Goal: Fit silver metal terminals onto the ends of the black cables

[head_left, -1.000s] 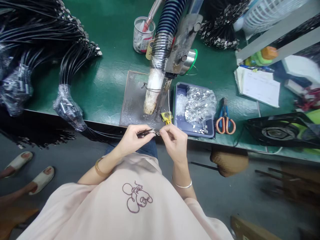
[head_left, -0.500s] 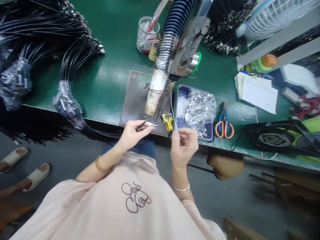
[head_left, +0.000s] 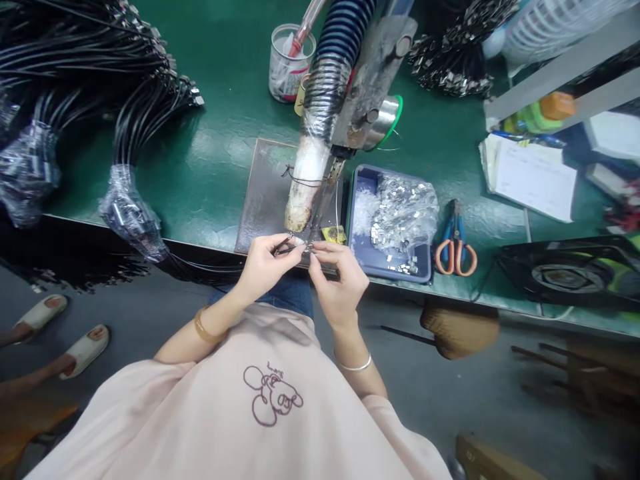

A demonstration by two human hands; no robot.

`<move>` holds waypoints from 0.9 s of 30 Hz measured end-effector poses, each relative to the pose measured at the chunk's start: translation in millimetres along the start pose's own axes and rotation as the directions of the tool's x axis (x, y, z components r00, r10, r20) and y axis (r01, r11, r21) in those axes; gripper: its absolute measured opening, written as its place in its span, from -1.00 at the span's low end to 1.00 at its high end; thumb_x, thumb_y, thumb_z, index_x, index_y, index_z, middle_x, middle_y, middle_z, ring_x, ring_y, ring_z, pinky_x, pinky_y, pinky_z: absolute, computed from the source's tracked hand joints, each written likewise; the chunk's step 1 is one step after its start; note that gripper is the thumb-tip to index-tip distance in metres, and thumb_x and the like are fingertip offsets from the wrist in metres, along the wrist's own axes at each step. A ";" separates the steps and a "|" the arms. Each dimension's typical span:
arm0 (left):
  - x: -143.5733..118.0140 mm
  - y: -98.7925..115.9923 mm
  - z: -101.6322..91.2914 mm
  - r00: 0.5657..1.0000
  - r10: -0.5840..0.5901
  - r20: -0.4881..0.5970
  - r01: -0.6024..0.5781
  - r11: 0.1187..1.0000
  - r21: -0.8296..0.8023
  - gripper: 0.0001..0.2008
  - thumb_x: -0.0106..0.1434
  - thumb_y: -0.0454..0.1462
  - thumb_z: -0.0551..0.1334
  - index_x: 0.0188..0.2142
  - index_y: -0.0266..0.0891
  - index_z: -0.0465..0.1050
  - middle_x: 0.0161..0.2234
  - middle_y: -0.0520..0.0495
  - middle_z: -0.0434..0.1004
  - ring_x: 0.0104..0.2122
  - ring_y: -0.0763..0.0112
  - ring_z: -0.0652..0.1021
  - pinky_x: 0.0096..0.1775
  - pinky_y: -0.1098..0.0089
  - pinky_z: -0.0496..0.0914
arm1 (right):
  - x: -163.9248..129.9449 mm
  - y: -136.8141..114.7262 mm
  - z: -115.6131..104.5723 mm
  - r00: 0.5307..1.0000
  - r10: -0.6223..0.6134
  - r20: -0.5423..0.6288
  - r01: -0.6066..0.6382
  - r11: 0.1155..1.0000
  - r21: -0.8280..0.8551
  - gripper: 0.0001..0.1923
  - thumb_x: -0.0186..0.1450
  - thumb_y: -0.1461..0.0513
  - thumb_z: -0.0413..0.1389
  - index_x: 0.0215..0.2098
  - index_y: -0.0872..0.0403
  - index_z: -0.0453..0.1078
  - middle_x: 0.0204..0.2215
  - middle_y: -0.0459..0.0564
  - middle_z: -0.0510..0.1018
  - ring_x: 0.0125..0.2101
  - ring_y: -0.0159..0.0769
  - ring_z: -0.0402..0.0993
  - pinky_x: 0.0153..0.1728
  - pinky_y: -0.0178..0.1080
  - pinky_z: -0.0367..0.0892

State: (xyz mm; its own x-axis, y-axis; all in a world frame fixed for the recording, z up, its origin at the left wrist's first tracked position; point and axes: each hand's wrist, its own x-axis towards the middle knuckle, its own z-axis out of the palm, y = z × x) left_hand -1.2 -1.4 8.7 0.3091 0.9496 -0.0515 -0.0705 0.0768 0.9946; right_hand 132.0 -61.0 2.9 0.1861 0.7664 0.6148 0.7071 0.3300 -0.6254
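Note:
My left hand (head_left: 263,267) pinches the end of a thin black cable (head_left: 284,250) at the bench's front edge. My right hand (head_left: 336,280) meets it fingertip to fingertip and pinches a small metal piece (head_left: 309,247) at the cable's tip. Both hands sit just below the soldering head (head_left: 325,193) and the worn white tube (head_left: 305,187) over the grey metal plate (head_left: 260,200). A blue tray (head_left: 364,257) of small metal clips lies right of my right hand. A yellow clip (head_left: 334,233) rests behind my fingers.
Bundles of black cables (head_left: 130,107) cover the left of the green bench, some bagged in plastic (head_left: 127,213). Orange-handled scissors (head_left: 454,243), papers (head_left: 533,177), a black fan (head_left: 565,273) and a clear cup (head_left: 287,63) are also there. Another person's sandalled feet (head_left: 60,333) stand at the left.
My right hand, which had pulled away toward the blue tray half a second ago, has come back left to meet my left hand at the cable tip.

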 end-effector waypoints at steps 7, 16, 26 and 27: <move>-0.1 2.5 -0.2 0.999 0.016 -0.042 -0.013 0.996 0.085 -0.84 0.09 -0.24 0.32 -0.47 -0.33 0.59 -0.56 0.01 0.45 -0.55 0.55 0.34 -0.52 0.55 0.25 | 6.9 -2.6 -1.0 1.000 -0.002 0.011 0.002 1.000 -0.011 -0.84 0.31 0.40 0.19 -0.32 0.01 0.43 -0.30 -0.06 0.65 -0.25 -0.29 0.63 -0.19 -0.20 0.54; -4.8 2.3 -3.3 1.000 -0.018 0.014 0.016 0.992 0.126 -0.82 0.09 -0.24 0.30 -0.52 -0.35 0.54 -0.63 0.06 0.31 -0.61 0.59 0.22 -0.56 0.53 0.11 | 0.3 -3.1 -7.9 0.998 -0.008 0.066 0.007 1.000 0.010 -0.84 0.30 0.39 0.18 -0.34 0.00 0.40 -0.30 -0.05 0.66 -0.27 -0.29 0.64 -0.23 -0.22 0.54; -12.9 -0.5 -5.7 0.993 0.043 0.107 -0.065 0.976 0.209 -0.82 0.19 -0.21 0.31 -0.43 -0.30 0.60 -0.64 0.07 0.40 -0.63 0.55 0.28 -0.52 0.50 0.22 | 3.3 -5.7 -24.2 0.983 0.037 0.182 -0.035 0.999 -0.016 -0.85 0.35 0.35 0.15 -0.31 -0.03 0.45 -0.30 -0.06 0.68 -0.29 -0.27 0.66 -0.25 -0.22 0.55; -15.8 -1.6 -7.3 0.989 0.031 0.143 -0.063 0.971 0.230 -0.80 0.22 -0.20 0.31 -0.43 -0.30 0.60 -0.65 0.06 0.43 -0.64 0.54 0.31 -0.51 0.50 0.25 | 3.0 -7.4 -30.2 0.980 0.047 0.194 -0.042 0.999 -0.030 -0.85 0.35 0.35 0.16 -0.29 -0.05 0.47 -0.33 -0.08 0.68 -0.36 -0.28 0.65 -0.32 -0.24 0.54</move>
State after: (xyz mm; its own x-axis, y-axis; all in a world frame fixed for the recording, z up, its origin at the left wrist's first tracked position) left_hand -12.8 -14.3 7.3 0.4393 0.8983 -0.0075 0.1302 -0.0554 0.9899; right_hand 147.9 -77.7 23.9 0.0833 0.8737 0.4793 0.7189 0.2804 -0.6360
